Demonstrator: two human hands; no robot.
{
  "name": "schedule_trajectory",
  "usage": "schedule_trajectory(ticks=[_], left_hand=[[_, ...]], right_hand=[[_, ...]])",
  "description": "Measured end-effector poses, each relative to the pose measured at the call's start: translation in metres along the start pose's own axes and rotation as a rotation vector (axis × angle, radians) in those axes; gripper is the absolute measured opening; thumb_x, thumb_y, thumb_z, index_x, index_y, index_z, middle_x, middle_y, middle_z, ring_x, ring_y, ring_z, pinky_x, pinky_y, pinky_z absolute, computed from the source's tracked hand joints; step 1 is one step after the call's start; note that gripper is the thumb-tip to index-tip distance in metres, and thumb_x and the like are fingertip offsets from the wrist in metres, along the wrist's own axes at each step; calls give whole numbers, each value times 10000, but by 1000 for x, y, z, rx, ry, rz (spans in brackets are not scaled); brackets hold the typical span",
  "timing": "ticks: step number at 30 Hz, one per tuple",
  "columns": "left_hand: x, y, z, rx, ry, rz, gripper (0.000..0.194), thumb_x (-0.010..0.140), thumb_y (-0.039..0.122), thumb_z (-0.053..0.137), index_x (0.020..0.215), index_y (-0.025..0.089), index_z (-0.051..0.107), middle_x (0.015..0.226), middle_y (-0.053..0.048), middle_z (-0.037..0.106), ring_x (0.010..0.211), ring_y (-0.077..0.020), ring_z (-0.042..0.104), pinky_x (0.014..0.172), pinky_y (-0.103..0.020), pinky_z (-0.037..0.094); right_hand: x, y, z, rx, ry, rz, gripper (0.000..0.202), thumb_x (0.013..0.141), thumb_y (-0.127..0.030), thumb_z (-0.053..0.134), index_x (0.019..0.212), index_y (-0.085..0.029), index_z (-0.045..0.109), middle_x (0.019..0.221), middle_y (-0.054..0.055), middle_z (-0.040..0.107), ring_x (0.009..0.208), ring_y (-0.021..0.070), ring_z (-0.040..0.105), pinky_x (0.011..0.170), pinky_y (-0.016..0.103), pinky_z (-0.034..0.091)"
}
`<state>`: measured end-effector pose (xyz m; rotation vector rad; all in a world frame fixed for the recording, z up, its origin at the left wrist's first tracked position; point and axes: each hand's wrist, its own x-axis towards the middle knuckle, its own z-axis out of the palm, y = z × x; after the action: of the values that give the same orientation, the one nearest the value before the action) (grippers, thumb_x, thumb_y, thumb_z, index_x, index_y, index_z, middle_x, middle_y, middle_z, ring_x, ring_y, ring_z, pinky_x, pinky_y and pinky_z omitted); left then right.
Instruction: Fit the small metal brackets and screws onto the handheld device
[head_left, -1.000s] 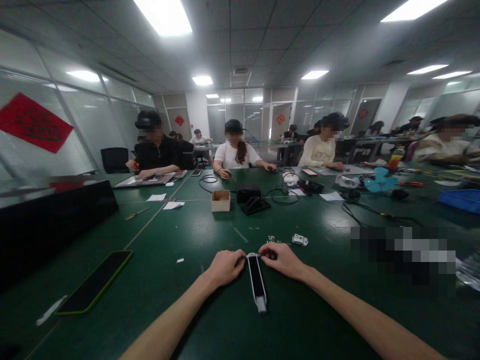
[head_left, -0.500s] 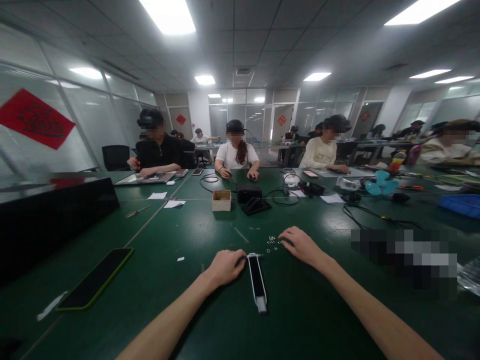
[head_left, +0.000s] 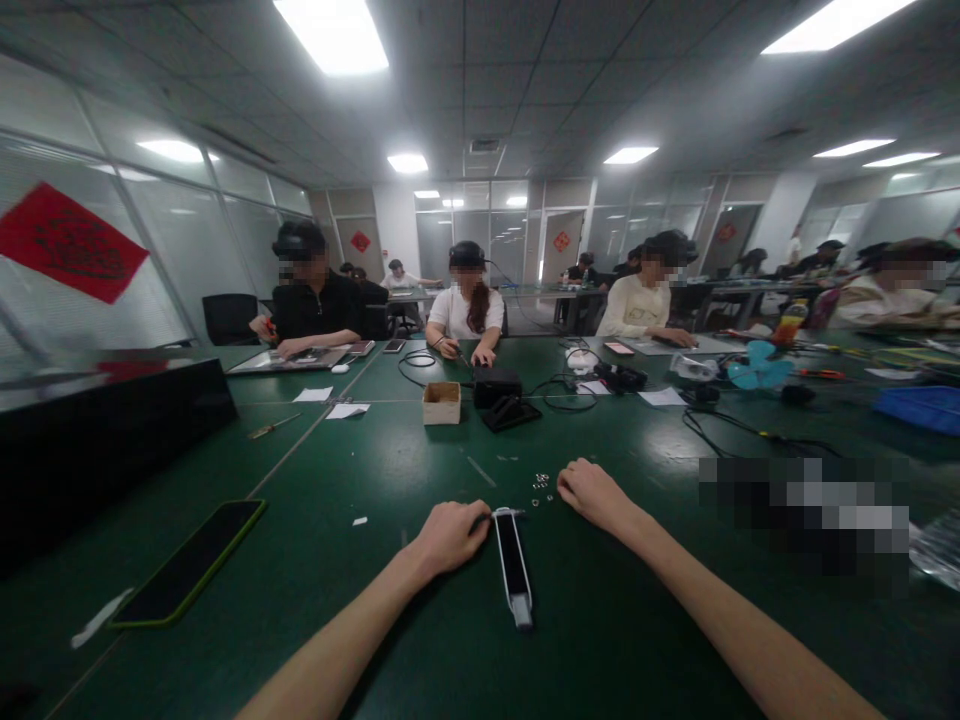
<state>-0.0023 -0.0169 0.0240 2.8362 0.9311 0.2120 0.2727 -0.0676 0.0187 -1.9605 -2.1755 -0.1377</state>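
A narrow white-framed strip with a dark face [head_left: 513, 560] lies lengthwise on the green table, a thin metal piece sticking out sideways at its far end. Beside that end, my left hand [head_left: 452, 532] is closed, thumb and forefinger pinched together near the strip's corner. Whatever they grip is too small to make out. Several small shiny metal pieces [head_left: 541, 482] are scattered beyond the strip. Just right of them rests my right hand [head_left: 594, 492], its fingers curled together at the table top. Anything inside those fingers is hidden.
A phone in a green-edged case [head_left: 191, 562] lies left, with a screwdriver [head_left: 274, 426] beyond. Ahead stand a small open box [head_left: 442, 404] and a black device [head_left: 497, 386]. Cables, a blue fan [head_left: 759, 366] and a blue tray [head_left: 921, 410] occupy the right. Several people sit across.
My right hand has drawn slightly back from the small metal pieces, its fingers more curled. My left hand and the strip stay put. The person opposite has moved a hand onto the black device.
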Motion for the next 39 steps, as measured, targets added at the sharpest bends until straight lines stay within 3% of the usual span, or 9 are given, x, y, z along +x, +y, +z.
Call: schedule_trajectory(ticks=[13,18,25,31,39], left_hand=[[-1,1,-2,-26,-17,-21,276,931,321,373,1076,219,585,879,-35,680,784,-175,637,737,-275,469],[-2,2,-3,-30,-16,-5,267,933,316,378,1066,213,585,871,-40,678,767,-176,638,721,-273,467],[-2,3,-4,-16,1,4,270,927,307,373,1052,209,592,857,-41,681,736,-174,637,682,-260,461],[0,1,1,20,13,9,265,923,303,379,1048,215,596,843,-43,683,769,-192,650,687,-264,461],[-1,-1,2,12,38,21,248,921,293,392,1043,218,594,830,-36,683,745,-189,649,676,-264,462]], right_hand=[[3,-5,8,-101,27,6,184,857,-149,460,796,-121,632,802,126,625,771,234,562,693,333,445],[-2,-6,4,106,27,27,174,886,-189,442,828,-142,599,828,97,608,772,204,554,698,320,448],[-11,-31,-2,481,-2,-72,143,863,-245,475,876,-164,592,878,48,591,738,152,538,674,288,452],[-11,-43,6,592,-6,-115,117,811,-177,510,878,-164,605,821,26,592,684,126,534,632,252,444],[-10,-48,9,596,19,-109,149,856,-232,487,892,-170,618,865,44,605,735,146,552,669,278,467]])
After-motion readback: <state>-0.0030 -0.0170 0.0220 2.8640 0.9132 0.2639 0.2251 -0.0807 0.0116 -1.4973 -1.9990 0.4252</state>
